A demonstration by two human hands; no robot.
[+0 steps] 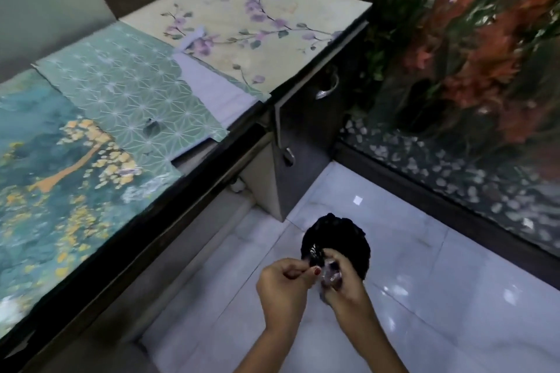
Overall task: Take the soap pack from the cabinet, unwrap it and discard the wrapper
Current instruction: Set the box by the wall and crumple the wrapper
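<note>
Low in the head view, my two hands meet over the white floor. My right hand [342, 285] is closed around a small dark soap pack [331, 274] in clear, shiny wrapper. My left hand [285, 281] pinches the wrapper's left edge between thumb and fingers. Just behind the hands stands a round black bin [348, 239], partly hidden by them. The cabinet [306, 142] is a dark unit under the counter with metal handles.
A long counter [169, 160] covered with patterned sheets runs along the left. A glass-fronted display of plants and pebbles [454, 100] fills the right side. White glossy tile floor [439, 297] lies between them.
</note>
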